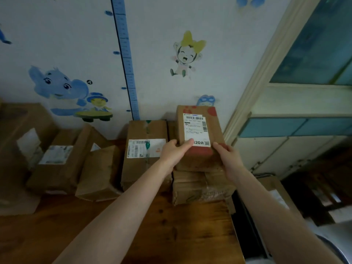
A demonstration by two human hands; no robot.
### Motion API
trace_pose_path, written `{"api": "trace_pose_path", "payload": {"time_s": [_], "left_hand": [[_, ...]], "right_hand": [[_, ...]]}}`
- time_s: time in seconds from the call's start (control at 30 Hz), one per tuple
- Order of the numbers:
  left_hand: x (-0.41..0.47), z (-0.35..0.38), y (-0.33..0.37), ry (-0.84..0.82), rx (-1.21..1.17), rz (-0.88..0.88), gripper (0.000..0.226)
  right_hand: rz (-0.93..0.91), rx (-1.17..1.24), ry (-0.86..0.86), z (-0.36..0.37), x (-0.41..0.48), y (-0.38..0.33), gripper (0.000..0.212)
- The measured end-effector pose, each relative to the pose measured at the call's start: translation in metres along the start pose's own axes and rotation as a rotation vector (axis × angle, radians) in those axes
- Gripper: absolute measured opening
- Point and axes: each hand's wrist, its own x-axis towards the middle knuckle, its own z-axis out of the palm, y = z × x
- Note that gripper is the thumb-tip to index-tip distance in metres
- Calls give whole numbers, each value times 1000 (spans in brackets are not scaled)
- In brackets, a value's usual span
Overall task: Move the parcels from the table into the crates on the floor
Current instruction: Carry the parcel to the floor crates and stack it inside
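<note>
Cartoon stickers covered the pale wall behind the table: a blue elephant, a laughing figure with a yellow bow, and a blue height ruler whose markings were too blurred to read. On the wooden table brown cardboard parcels stood in a row against the wall. At the right end, the red-printed parcel lay on top of a taped stack of cartons; whether it rested on them or was just lifted could not be told. Its white shipping label carried barcodes, a QR code and a bold "20元"; the smaller print was illegible. The left hand grasped the near left corner, thumb lying on the label, while the right hand clasped the near right corner. Just beside it on the left stood a taller carton with a barcoded label and green tape, its text unreadable
</note>
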Motion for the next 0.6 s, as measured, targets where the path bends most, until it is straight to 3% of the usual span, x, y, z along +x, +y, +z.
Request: {"api": "trace_pose_path", "payload": {"time_s": [0.17,0.3,0.43,0.6], "left_hand": [[-16,-5,-6,105,-186,25,68],[-37,-16,-15,146,-346,73,60],[-64,-33,-8,241,-278,191,50],[-97,-55,7,298,-147,295,61]], "right_hand": [[-56,48,-12,1,-23,3,56],[-209,-65,-63,5,-51,-7,64],[-251,-86,-173,11,-70,-28,66],[-389,-206,-245,28,-89,-42,49]]}}
